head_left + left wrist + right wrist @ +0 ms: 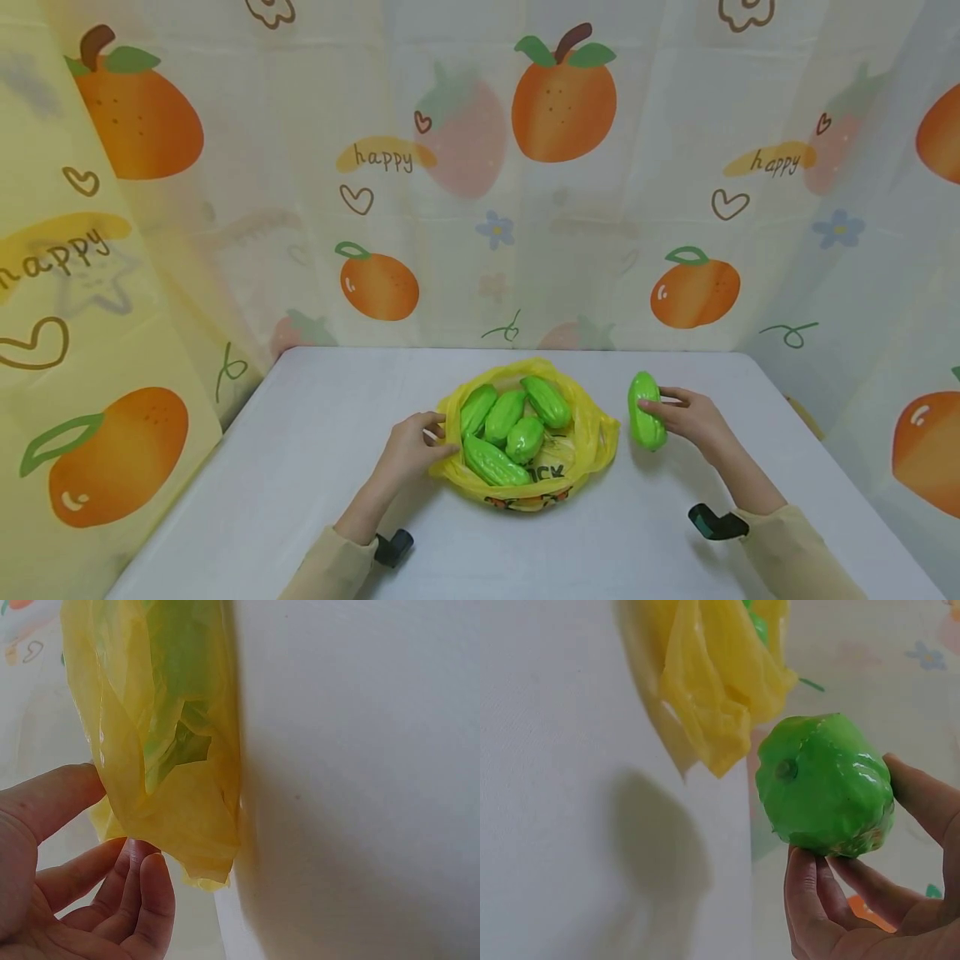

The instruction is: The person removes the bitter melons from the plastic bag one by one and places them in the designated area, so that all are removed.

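Note:
A yellow plastic bag (577, 479) lies with its mouth spread wide on the table. Inside it are several glossy green bitter melons (497, 461), lumpy along their length. At the bag's left rim, my left hand (411, 446) pinches the thin plastic between thumb and fingers; the left wrist view shows the bag's crumpled edge (187, 817) there. To the right of the bag, my right hand (693, 419) grips another bitter melon (645, 412) between thumb and fingertips. In the right wrist view this melon (821, 784) is seen end-on, above the table and apart from the bag.
The white table (315, 417) ends at a printed curtain (465, 250) behind, with more curtain at left and right. A small black device (393, 547) sits by the left wrist and another device (716, 523) by the right.

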The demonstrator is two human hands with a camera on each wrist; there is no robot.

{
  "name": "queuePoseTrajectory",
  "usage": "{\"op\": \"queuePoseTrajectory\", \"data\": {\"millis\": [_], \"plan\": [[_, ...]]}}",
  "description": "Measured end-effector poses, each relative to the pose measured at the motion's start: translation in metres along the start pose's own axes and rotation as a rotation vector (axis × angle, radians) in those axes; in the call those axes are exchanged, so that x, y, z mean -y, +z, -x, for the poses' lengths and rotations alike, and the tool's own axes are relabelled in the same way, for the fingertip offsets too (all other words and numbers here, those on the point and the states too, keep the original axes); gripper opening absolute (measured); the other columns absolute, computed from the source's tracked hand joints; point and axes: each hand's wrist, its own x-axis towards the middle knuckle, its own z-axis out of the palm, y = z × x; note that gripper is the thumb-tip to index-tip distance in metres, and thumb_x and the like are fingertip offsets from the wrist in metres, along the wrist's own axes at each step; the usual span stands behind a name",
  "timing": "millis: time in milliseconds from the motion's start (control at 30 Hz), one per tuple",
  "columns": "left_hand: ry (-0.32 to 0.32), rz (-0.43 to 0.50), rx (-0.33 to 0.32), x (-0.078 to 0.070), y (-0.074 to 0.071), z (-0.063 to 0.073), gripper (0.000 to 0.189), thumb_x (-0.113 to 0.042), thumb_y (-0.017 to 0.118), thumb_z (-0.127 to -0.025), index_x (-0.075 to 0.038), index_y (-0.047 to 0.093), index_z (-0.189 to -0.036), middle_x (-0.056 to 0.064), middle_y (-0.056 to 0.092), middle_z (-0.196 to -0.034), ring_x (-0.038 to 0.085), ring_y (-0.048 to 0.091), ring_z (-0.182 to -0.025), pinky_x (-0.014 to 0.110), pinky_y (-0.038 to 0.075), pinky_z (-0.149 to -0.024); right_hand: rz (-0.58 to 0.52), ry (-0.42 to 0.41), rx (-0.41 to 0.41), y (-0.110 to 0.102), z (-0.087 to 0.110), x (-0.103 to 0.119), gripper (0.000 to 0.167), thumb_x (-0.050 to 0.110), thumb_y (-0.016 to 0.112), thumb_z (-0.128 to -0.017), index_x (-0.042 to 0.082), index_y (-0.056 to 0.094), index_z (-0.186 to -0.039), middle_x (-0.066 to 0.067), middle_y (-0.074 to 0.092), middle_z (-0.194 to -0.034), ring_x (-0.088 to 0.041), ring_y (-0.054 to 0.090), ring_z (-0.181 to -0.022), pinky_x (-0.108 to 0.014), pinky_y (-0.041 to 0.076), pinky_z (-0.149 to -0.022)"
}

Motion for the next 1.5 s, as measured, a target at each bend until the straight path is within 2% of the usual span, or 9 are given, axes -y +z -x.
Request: {"op": "queuePoseTrajectory", "data": {"millis": [200,533,833,1200,1500], "plan": [[0.003,0.001,-0.001,-0.001,0.0,0.0,0.049,-0.021,0.081,-0.074,-0.003,0.064,-0.116,0.004,0.065,-0.09,0.014,0.059,-0.077,0.024,0.049,-0.059,0.002,0.007,-0.001,-0.001,-0.004,-0.006,0.088,0.051,0.063,-0.086,-0.008,0.032,-0.142,-0.035,0.039,-0.138,-0.041,0.051,-0.12,-0.042,0.049,-0.095],[-0.002,-0.003,0.01,-0.002,-0.001,0.0,0.049,-0.022,0.081,-0.074,-0.003,0.064,-0.115,0.004,0.064,-0.091,0.015,0.059,-0.078,0.025,0.049,-0.06,0.0,0.072,-0.012,-0.001,-0.014,-0.018,0.092,0.055,0.063,-0.084,-0.007,0.03,-0.143,-0.035,0.039,-0.138,-0.041,0.048,-0.121,-0.047,0.044,-0.1],[-0.005,-0.003,0.006,-0.001,-0.001,0.0,0.048,-0.022,0.081,-0.073,-0.004,0.064,-0.114,0.003,0.064,-0.09,0.015,0.059,-0.078,0.024,0.049,-0.06,-0.004,0.125,-0.014,-0.001,-0.025,-0.024,0.094,0.056,0.065,-0.082,-0.005,0.03,-0.144,-0.035,0.026,-0.145,-0.042,0.041,-0.126,-0.05,0.039,-0.104],[-0.006,0.011,0.012,-0.002,-0.001,0.001,0.049,-0.022,0.081,-0.074,-0.003,0.064,-0.116,0.002,0.064,-0.09,0.014,0.059,-0.078,0.023,0.049,-0.059,-0.042,0.209,-0.015,-0.001,-0.035,-0.031,0.098,0.057,0.068,-0.078,-0.003,0.03,-0.145,-0.034,0.022,-0.146,-0.041,0.038,-0.126,-0.049,0.038,-0.106],[-0.009,0.001,0.013,0.0,-0.001,0.001,0.048,-0.023,0.081,-0.073,-0.004,0.064,-0.114,0.002,0.064,-0.089,0.014,0.059,-0.078,0.024,0.049,-0.06,-0.04,0.208,0.005,0.001,-0.038,-0.035,0.096,0.056,0.067,-0.08,-0.004,0.029,-0.145,-0.033,0.024,-0.145,-0.038,0.039,-0.122,-0.049,0.037,-0.106]]}}
